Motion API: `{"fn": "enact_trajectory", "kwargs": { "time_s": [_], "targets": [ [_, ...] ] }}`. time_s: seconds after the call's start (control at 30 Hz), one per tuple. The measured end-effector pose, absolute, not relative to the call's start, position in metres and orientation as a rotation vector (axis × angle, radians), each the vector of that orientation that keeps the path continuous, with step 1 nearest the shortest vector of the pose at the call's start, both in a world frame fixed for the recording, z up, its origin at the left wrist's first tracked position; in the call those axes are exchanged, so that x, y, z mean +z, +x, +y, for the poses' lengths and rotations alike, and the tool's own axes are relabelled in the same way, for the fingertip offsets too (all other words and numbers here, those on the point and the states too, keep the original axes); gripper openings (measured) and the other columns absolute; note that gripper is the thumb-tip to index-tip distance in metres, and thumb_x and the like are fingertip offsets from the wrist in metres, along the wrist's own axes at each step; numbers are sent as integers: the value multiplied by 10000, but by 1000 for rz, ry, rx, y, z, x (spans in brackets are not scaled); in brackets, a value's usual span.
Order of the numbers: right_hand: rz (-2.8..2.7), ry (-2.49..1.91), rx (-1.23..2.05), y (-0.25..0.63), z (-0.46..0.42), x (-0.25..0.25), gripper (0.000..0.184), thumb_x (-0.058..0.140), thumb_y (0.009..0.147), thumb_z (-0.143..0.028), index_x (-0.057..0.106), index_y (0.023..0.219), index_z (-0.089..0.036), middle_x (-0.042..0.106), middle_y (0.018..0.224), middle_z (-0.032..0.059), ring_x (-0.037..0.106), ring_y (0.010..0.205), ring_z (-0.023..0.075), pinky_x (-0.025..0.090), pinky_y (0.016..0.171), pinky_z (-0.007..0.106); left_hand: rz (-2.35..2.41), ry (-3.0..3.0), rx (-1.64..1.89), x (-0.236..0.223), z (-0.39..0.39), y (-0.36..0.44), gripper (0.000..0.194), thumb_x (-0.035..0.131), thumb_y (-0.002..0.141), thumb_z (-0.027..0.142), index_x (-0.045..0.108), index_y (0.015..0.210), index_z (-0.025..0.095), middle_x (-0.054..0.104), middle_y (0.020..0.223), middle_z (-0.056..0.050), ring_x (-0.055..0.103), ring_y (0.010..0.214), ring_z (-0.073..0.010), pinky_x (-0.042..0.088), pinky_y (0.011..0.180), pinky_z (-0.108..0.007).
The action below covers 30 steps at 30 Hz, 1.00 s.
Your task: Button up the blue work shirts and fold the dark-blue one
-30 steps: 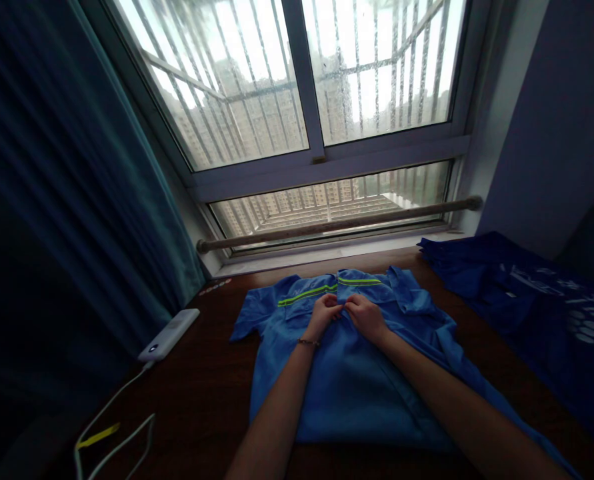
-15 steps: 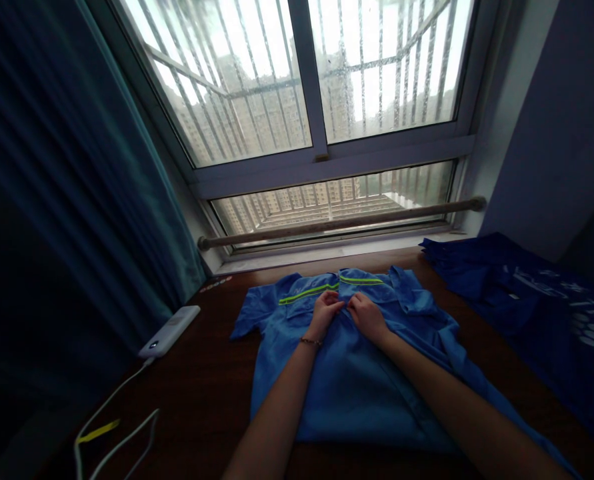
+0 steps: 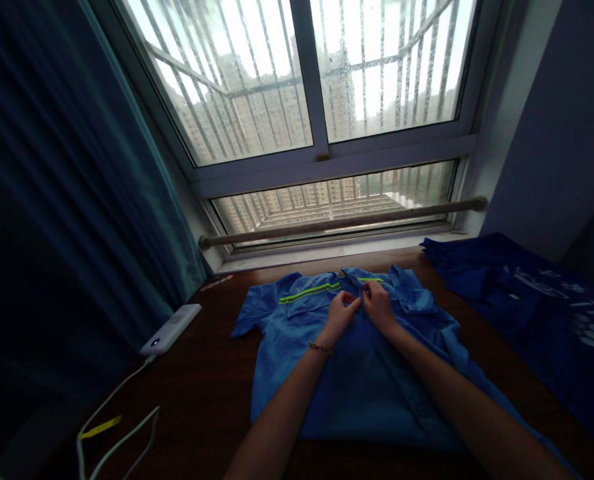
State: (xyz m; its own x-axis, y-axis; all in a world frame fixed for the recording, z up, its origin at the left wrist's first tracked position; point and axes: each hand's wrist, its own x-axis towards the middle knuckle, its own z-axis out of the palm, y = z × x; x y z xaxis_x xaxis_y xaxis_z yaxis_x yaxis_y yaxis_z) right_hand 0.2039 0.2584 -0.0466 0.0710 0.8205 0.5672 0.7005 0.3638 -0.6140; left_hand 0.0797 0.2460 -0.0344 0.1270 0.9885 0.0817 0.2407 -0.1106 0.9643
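A blue short-sleeved shirt [image 3: 291,353] with yellow-green stripes across the chest lies spread on a dark brown wooden table [image 3: 197,387], its collar side toward the window. My left hand [image 3: 344,312], with a bracelet at the wrist, pinches the shirt's front edge near the chest. Close beside it, my right hand [image 3: 378,305] is also closed on the front edge, which is lifted a little from the cloth beneath. The fingertips of both hands nearly meet. Any button between them is too small to make out.
Dark blue printed clothing [image 3: 531,293] lies on the right. To the left are a white power bank [image 3: 171,330] with a white cable [image 3: 111,393] and a yellow strip [image 3: 101,427]. A blue curtain [image 3: 141,200] hangs left; a rail [image 3: 341,225] crosses the window behind.
Both hands have shifted slightly to the right, still pinching the shirt front. The edge by the collar is now raised and covers part of the right chest stripe.
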Motion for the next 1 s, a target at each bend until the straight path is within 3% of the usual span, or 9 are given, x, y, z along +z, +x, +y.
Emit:
{"fn": "enact_trajectory", "kwargs": {
  "time_s": [0.13, 0.3, 0.43, 0.53, 0.63, 0.8, 1.0],
  "targets": [
    [-1596, -1323, 86, 222, 263, -25, 109, 421, 802, -199, 519, 792, -153, 549, 760, 54, 511, 716, 168, 384, 681, 274, 1135, 1591, 744, -12, 224, 96, 390, 455, 756, 498, 510, 653, 125, 533, 539, 11, 420, 365, -63, 308, 368, -196],
    [-1586, -1362, -58, 239, 258, 1, 107, 478, 788, -235, 532, 733, -160, 547, 741, 39, 497, 692, 156, 363, 669, 265, 1087, 1698, 489, -4, 207, 101, 375, 568, 670, 498, 541, 698, 125, 505, 499, 28, 472, 423, -94, 352, 414, -205],
    [-1644, -1448, -70, 242, 252, 14, 104, 507, 772, -232, 548, 709, -161, 565, 752, 37, 505, 692, 147, 356, 665, 253, 1192, 1837, 552, -26, 210, 105, 225, 631, 627, 325, 544, 625, 117, 535, 526, 10, 501, 494, -114, 344, 461, -212],
    [-1865, -1455, 127, 239, 249, 22, 83, 547, 731, -227, 579, 691, -161, 590, 718, 28, 526, 684, 139, 355, 637, 233, 1205, 1728, 598, -46, 220, 105, 170, 619, 629, 256, 547, 592, 106, 545, 529, 3, 493, 504, -110, 365, 501, -223],
    [-2178, -1382, 298, 234, 248, 28, 53, 562, 693, -188, 610, 704, -167, 607, 691, 16, 537, 658, 130, 344, 591, 216, 1061, 1572, 635, -57, 232, 97, 192, 632, 629, 275, 563, 629, 96, 552, 545, 3, 487, 497, -100, 393, 525, -233],
    [-2718, -1145, 278, 230, 243, 17, 63, 555, 681, -154, 612, 706, -166, 602, 682, 35, 538, 647, 152, 340, 578, 230, 942, 1425, 679, -50, 249, 73, 320, 701, 565, 334, 571, 719, 85, 547, 569, 9, 489, 509, -89, 402, 538, -228],
    [-2563, -988, 336, 232, 226, -28, 158, 432, 751, -80, 561, 815, -146, 553, 839, 54, 537, 758, 134, 391, 669, 216, 921, 1572, 610, -43, 253, 61, 230, 674, 598, 287, 559, 625, 89, 512, 535, 21, 426, 486, -64, 347, 499, -201]
  ]
}}
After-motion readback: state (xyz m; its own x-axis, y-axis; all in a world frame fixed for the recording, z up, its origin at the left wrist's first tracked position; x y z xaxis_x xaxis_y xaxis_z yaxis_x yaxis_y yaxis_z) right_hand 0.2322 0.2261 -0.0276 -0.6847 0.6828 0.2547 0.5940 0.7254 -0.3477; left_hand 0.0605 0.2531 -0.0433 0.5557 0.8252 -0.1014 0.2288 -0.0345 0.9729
